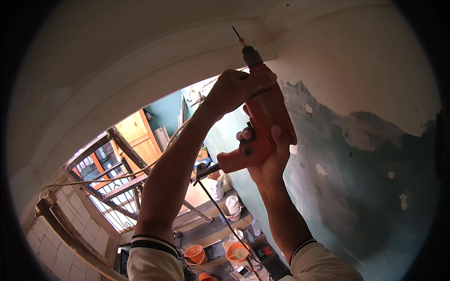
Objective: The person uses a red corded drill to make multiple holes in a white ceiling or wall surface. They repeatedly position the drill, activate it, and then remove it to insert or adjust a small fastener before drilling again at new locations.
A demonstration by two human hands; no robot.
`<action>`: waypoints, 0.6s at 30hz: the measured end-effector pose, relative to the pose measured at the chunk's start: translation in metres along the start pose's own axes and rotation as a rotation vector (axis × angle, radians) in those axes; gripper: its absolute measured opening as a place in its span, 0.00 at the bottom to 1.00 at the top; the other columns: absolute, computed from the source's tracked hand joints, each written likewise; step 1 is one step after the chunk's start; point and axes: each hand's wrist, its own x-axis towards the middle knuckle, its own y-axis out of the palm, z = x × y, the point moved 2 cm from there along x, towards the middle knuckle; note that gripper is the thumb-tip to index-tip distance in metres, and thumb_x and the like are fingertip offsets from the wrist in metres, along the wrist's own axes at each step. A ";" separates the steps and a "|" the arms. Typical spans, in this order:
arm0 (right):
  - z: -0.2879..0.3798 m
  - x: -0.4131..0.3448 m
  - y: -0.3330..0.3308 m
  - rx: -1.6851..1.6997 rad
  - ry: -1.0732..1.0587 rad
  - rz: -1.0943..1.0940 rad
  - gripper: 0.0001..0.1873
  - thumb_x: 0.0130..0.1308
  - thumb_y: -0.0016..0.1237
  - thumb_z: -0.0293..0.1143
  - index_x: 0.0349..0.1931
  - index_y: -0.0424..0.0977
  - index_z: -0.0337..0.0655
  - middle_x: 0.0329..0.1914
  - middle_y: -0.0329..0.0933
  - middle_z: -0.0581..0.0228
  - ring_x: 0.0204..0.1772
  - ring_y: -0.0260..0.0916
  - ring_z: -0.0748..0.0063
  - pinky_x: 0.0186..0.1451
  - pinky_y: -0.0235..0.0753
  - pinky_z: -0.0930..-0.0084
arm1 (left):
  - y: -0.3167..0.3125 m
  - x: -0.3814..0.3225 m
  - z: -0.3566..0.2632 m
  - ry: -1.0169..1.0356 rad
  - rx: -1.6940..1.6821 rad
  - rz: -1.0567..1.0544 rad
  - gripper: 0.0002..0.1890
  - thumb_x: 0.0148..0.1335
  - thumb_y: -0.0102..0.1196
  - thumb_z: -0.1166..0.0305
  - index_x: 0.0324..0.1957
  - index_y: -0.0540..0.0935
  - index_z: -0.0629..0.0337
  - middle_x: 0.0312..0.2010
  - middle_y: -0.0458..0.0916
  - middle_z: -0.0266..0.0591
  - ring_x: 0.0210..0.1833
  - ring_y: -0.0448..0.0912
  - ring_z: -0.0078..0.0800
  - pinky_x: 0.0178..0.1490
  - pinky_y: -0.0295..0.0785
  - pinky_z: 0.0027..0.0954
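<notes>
A red corded power drill (pixel 265 116) is held overhead between my two hands, its nose tilted up toward the ceiling (pixel 158 45). My left hand (pixel 242 86) wraps the front of the body just behind the dark chuck (pixel 251 55). Around the rear handle is my right hand (pixel 272 154), with fingertips showing near the trigger. A thin dark bit (pixel 236 32) with a yellowish piece at its base projects from the chuck. In the picture its tip lies over the pale moulding near the corner; whether it touches cannot be told. The black power cord (pixel 218 203) hangs from the handle.
A patchy blue-green wall (pixel 351 182) rises on the right. Far below are steps (pixel 204 228) with orange buckets (pixel 194 253), a basin (pixel 237 252) and a white bucket (pixel 232 203). Wooden framing (pixel 123 186) and a pale cable (pixel 105 181) cross the left, before a block wall (pixel 66 228).
</notes>
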 end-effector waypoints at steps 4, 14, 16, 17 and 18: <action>-0.001 0.003 0.003 0.034 0.003 -0.015 0.31 0.69 0.58 0.46 0.64 0.69 0.34 0.55 0.77 0.57 0.42 0.81 0.69 0.48 0.83 0.68 | -0.001 -0.004 -0.008 -0.017 0.012 -0.018 0.31 0.62 0.65 0.43 0.38 0.90 0.69 0.29 0.86 0.42 0.33 0.83 0.28 0.41 0.76 0.31; -0.003 0.013 0.005 0.028 0.010 0.037 0.35 0.71 0.55 0.50 0.68 0.67 0.32 0.64 0.74 0.53 0.45 0.79 0.70 0.51 0.82 0.66 | -0.011 0.004 -0.012 -0.043 0.087 0.001 0.34 0.59 0.67 0.38 0.39 0.90 0.68 0.34 0.88 0.45 0.40 0.83 0.30 0.50 0.75 0.33; -0.004 0.015 0.005 0.040 0.013 0.047 0.34 0.71 0.55 0.50 0.67 0.67 0.33 0.63 0.76 0.53 0.44 0.80 0.72 0.51 0.82 0.65 | -0.011 0.007 -0.010 -0.034 0.090 -0.005 0.35 0.59 0.67 0.38 0.40 0.90 0.68 0.34 0.88 0.45 0.40 0.84 0.30 0.50 0.75 0.33; -0.004 0.016 0.005 0.045 0.015 0.052 0.34 0.72 0.54 0.50 0.67 0.67 0.34 0.62 0.76 0.53 0.43 0.81 0.73 0.52 0.81 0.65 | -0.012 0.008 -0.010 -0.033 0.094 -0.005 0.35 0.59 0.67 0.37 0.40 0.90 0.68 0.34 0.88 0.45 0.40 0.84 0.30 0.50 0.75 0.33; -0.004 0.017 0.005 0.045 0.012 0.054 0.33 0.72 0.54 0.50 0.67 0.67 0.34 0.62 0.77 0.53 0.43 0.81 0.73 0.52 0.81 0.64 | -0.012 0.008 -0.010 -0.031 0.100 -0.005 0.35 0.59 0.67 0.37 0.40 0.90 0.68 0.34 0.88 0.45 0.41 0.84 0.30 0.50 0.75 0.33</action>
